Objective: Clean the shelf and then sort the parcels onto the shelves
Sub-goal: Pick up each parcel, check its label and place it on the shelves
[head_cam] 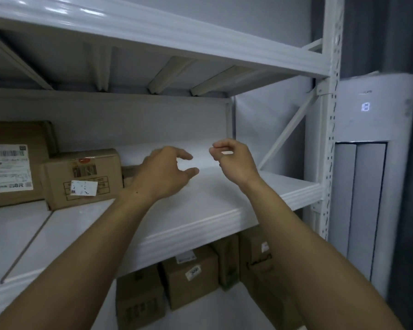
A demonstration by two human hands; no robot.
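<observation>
A white metal shelf (224, 210) runs across the view at chest height. Both my arms reach over it. My left hand (165, 172) hovers above the shelf's middle, fingers spread and curved, holding nothing. My right hand (234, 160) is a little to the right, fingers loosely curled with the fingertips near the thumb, and nothing shows in it. A medium cardboard parcel (81, 177) with labels sits on the shelf just left of my left hand. A bigger parcel (14, 163) stands behind it at the far left. A small box (128, 175) is partly hidden behind my left hand.
Several cardboard parcels (191, 279) stand on the lower shelf under my arms. Another shelf board (153, 34) hangs overhead. A perforated white upright (329, 139) and a diagonal brace close the shelf's right end. A white standing air conditioner (372, 163) is beyond it.
</observation>
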